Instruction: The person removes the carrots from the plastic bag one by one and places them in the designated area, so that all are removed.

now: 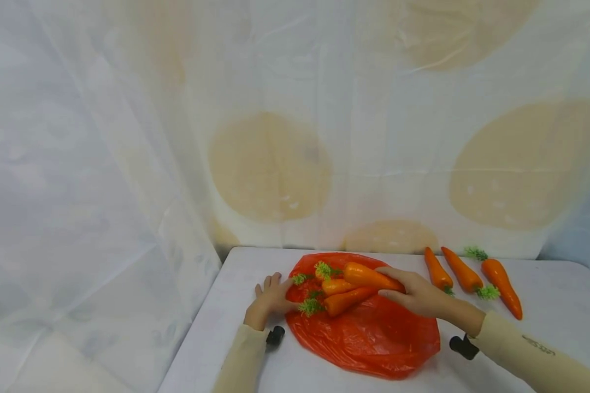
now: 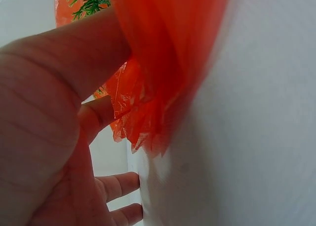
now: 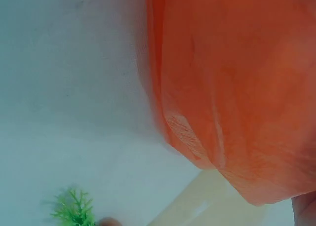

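A red plastic bag [image 1: 373, 344] lies on the white table, with its mouth toward the left. Several carrots with green tops rest at the bag's mouth, leaves pointing left. My right hand [image 1: 420, 295] grips the narrow end of the upper carrot [image 1: 366, 274]; a lower carrot [image 1: 344, 302] lies just beneath. At the bag's left edge, my left hand [image 1: 270, 300] holds the film between thumb and index finger, whose tips are hidden behind red plastic in the left wrist view. Its other fingers [image 2: 121, 185] spread apart by the table. Red film [image 3: 237, 87] fills much of the right wrist view.
Three loose carrots lie at the table's back right: a left one [image 1: 437, 270], a middle one [image 1: 462, 270] and a right one [image 1: 503, 286]. Behind the white table [image 1: 560, 305] hangs a pale curtain [image 1: 373, 136] with tan spots.
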The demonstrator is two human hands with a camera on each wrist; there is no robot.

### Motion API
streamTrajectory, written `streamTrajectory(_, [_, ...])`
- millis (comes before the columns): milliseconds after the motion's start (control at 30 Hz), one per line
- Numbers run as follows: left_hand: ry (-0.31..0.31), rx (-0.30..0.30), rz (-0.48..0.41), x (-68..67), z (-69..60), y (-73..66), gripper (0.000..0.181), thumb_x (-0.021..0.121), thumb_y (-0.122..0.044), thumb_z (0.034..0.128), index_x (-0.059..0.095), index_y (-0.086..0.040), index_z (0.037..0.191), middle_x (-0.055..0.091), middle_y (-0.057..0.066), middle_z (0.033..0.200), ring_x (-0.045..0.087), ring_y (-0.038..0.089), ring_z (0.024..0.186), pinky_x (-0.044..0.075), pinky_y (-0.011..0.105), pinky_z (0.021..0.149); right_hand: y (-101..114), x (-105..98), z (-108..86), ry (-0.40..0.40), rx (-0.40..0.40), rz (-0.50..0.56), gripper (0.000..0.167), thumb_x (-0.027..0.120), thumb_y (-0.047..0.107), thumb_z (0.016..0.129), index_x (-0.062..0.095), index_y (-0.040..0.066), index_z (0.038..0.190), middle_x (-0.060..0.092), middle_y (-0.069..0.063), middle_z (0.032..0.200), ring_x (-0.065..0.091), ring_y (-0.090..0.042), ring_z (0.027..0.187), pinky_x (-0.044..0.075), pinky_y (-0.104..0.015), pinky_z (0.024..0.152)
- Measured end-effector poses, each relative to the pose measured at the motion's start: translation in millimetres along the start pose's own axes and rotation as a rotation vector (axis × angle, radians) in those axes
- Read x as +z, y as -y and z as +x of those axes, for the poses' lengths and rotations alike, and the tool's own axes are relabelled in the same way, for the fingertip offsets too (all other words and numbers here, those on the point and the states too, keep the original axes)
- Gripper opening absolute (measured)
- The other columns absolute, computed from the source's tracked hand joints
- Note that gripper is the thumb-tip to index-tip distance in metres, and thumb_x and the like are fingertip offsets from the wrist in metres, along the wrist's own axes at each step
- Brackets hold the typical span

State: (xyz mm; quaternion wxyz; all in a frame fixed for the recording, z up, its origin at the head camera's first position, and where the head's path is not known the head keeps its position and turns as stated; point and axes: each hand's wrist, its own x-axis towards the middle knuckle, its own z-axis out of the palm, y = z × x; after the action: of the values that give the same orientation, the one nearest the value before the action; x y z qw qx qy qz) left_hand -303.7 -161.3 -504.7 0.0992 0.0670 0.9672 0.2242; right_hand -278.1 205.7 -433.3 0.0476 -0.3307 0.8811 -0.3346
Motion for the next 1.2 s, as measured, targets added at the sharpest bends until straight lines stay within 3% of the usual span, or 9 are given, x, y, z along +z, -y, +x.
streamTrajectory(267, [-0.001,0.008,0.013,0.2,-0.7,0.1,0.074,0.074,-0.045,0.0804,0.05,-0.018,0.145,0.031,0.02,0.153,0.024,0.043,0.141,0.012,0.072,0.113,-5,3,-3.4,-0.045,-0.003,0.017,0.045,0.062,0.036,0.097,0.052,0.014,0.135,0.063,0.006,0.101,0.057,-0.005,0.082,0.055,-0.021,0.076])
streamTrajectory(533, [0.008,0.004,0.0,0.9,-1.9,1.4,0.075,0.073,-0.046,0.0816,0.048,-0.019,0.147,0.028,0.02,0.155,0.021,0.042,0.142,0.01,0.072,0.115,-8,1,-7.2,-0.031,0.043,0.024,0.049,0.061,0.038,0.097,0.052,0.012,0.138,0.065,0.002,0.106,0.058,-0.006,0.083,0.055,-0.018,0.078])
streamTrajectory(800, [0.001,0.014,-0.006,0.0,-1.9,-0.1,0.076,0.074,-0.047,0.0817,0.048,-0.019,0.147,0.028,0.02,0.155,0.021,0.042,0.142,0.009,0.071,0.115,-12,-5,-14.6,-0.067,0.108,0.031,0.051,0.06,0.039,0.098,0.052,0.01,0.139,0.066,-0.004,0.116,0.059,-0.008,0.086,0.055,-0.02,0.078])
streamTrajectory(933, [0.01,0.011,0.001,0.9,-1.6,-0.2,0.076,0.074,-0.047,0.0821,0.047,-0.02,0.147,0.028,0.02,0.155,0.021,0.042,0.142,0.009,0.071,0.115,-15,-9,-18.9,-0.105,0.122,0.038,0.046,0.061,0.038,0.097,0.054,0.013,0.136,0.066,-0.001,0.111,0.058,-0.006,0.084,0.054,-0.021,0.074])
streamTrajectory(1100, [0.014,0.0,-0.009,0.2,-2.4,-0.9,0.076,0.075,-0.046,0.0824,0.046,-0.02,0.148,0.027,0.019,0.156,0.02,0.042,0.143,0.007,0.071,0.115,-22,-17,-23.2,-0.184,0.059,-0.029,0.04,0.064,0.028,0.097,0.057,0.012,0.133,0.066,0.004,0.099,0.055,-0.003,0.078,0.053,-0.021,0.068])
streamTrajectory(1200, [0.014,-0.005,-0.011,-1.1,-2.6,-1.8,0.077,0.075,-0.046,0.0825,0.045,-0.02,0.148,0.026,0.019,0.157,0.019,0.042,0.143,0.007,0.071,0.116,-29,-23,-27.6,-0.206,0.07,-0.043,0.04,0.065,0.025,0.096,0.057,0.012,0.133,0.066,0.002,0.1,0.054,-0.005,0.076,0.052,-0.021,0.067])
